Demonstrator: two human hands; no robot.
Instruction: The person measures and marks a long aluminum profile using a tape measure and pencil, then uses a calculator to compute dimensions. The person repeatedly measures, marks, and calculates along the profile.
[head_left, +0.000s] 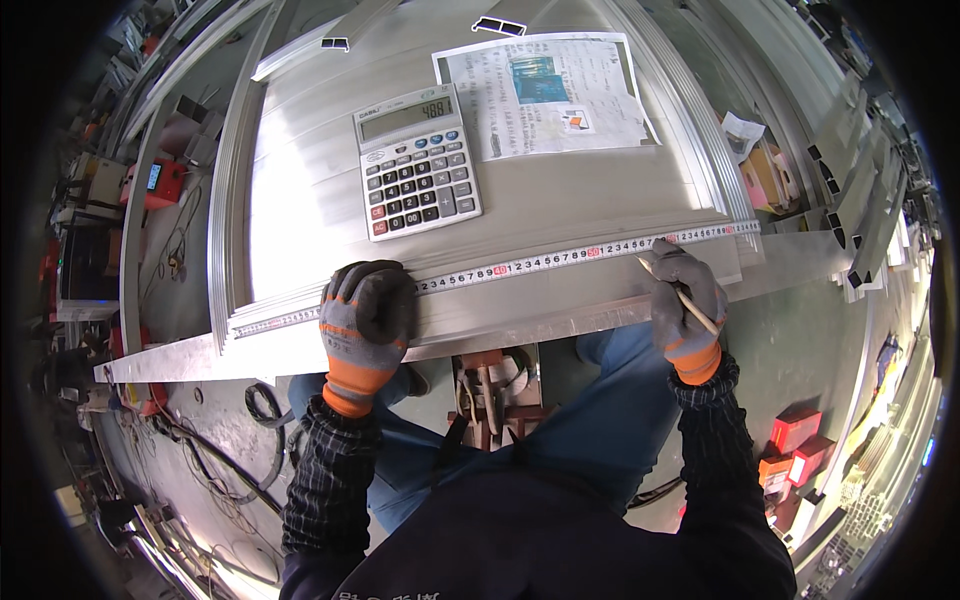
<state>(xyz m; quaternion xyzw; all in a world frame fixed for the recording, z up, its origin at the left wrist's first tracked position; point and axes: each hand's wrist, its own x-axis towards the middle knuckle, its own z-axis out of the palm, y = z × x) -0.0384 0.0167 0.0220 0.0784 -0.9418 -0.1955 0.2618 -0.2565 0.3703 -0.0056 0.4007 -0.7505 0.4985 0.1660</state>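
A tape measure blade (545,262) lies stretched along the near side of a wide silvery metal panel (320,180). My left hand (362,315), in a grey glove with an orange cuff, is closed over the blade left of the middle and hides a stretch of it. Farther right, my right hand (688,295), gloved alike, grips a pencil (697,312) with its tip beside the blade. Its fingertips reach the blade's near edge. Above my left hand rests a white calculator (420,165) with its display lit by digits.
A handwritten sheet with pictures (600,110) lies right of the calculator. Long metal profiles (235,190) border the panel at left and right. A red device (155,183) stands at the far left. Black cables (235,470) and red boxes (797,432) are on the floor below.
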